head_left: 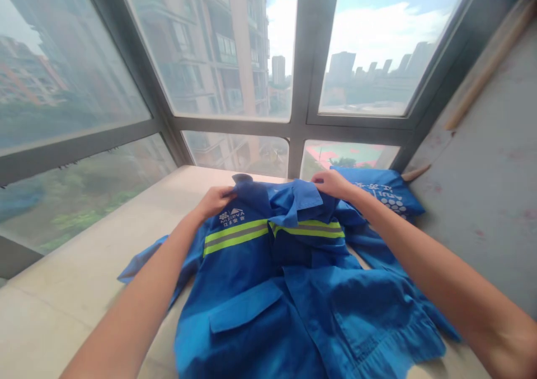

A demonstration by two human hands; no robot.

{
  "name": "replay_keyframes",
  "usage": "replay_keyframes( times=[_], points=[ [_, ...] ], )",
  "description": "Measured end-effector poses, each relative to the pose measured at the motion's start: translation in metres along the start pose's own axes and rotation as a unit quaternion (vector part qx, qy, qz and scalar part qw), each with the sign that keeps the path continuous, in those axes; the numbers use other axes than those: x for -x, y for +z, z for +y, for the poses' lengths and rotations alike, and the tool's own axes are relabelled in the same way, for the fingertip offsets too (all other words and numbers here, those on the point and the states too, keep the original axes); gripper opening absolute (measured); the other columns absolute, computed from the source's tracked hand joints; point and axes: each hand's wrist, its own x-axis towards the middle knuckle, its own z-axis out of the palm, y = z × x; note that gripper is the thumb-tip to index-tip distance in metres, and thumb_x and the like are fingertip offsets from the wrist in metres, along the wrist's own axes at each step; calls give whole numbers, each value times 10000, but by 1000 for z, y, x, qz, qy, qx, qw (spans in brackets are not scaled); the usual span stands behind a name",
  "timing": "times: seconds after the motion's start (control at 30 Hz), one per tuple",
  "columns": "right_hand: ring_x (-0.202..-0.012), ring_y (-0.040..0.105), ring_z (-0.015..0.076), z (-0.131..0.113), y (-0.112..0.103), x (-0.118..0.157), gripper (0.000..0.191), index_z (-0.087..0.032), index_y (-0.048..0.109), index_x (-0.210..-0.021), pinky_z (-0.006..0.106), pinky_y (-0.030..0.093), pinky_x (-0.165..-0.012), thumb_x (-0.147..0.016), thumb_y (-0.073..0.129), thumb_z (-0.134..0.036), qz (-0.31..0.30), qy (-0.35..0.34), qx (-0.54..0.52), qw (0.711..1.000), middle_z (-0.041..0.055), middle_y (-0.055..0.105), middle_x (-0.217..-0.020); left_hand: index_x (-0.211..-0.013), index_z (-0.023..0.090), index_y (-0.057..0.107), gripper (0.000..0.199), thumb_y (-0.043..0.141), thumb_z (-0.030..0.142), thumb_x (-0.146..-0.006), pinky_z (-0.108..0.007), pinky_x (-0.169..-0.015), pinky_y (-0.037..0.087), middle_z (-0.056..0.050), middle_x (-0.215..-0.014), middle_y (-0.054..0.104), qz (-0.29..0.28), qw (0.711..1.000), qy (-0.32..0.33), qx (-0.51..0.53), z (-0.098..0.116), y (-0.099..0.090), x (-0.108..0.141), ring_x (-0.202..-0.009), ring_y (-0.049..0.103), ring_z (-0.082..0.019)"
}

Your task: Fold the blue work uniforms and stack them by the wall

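Note:
A blue work jacket (247, 261) with yellow-green and grey reflective bands lies spread on the pale ledge, its collar toward the windows. White lettering and a logo show on the chest at the left. My left hand (216, 201) grips the jacket at the shoulder beside the collar, fingers closed on the cloth. On the other side, my right hand (331, 184) pinches the cloth near the right collar flap (307, 194). The jacket's front is rumpled, with the right half folded unevenly. One sleeve (145, 259) sticks out at the left; the other lies partly under my right forearm.
A folded blue bundle (380, 190) with white print rests by the right wall (490, 200), a wooden piece (416, 173) beside it. Grey-framed windows (235, 123) border the pale ledge (54, 289) at the left and back.

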Motion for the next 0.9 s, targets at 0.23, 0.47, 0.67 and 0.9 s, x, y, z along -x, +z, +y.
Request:
replay_keyframes(
  times=[0.23, 0.47, 0.67, 0.9],
  points=[
    [-695, 553, 183, -25, -36, 3, 333, -149, 712, -763, 272, 263, -598, -921, 472, -317, 192, 91, 115, 970, 88, 709, -782, -1125, 143, 741, 506, 721, 420, -702, -407, -909, 553, -85, -1058, 761, 2, 996, 10, 84, 53, -25, 13, -1016, 679, -306],
    [-688, 545, 183, -43, -34, 17, 361, -173, 711, -808, 287, 206, -590, -955, 438, -358, 209, 127, 165, 955, 102, 714, -816, -997, 121, 764, 390, 697, 413, -747, -427, -955, 535, -102, -1019, 762, 37, 995, 51, 79, 65, -24, 20, -1003, 686, -297],
    [-801, 621, 237, -41, -44, -18, 346, -161, 708, -864, 270, 334, -647, -958, 469, -394, 255, 164, 167, 938, 134, 711, -854, -1066, 135, 757, 347, 588, 348, -850, -363, -923, 534, -69, -1013, 766, 155, 984, 90, -12, 61, -37, -4, -1038, 683, -286],
    [-1170, 561, 223, -39, -36, -120, 505, 169, 528, -1148, 337, 445, -920, -1072, 291, -270, 148, 128, 89, 977, 253, 564, -1232, -1286, 121, 634, 467, 649, 280, -847, -452, -1009, 463, -216, -1313, 637, 189, 923, -143, -303, 62, -27, -124, -1211, 594, -342]
  ],
)
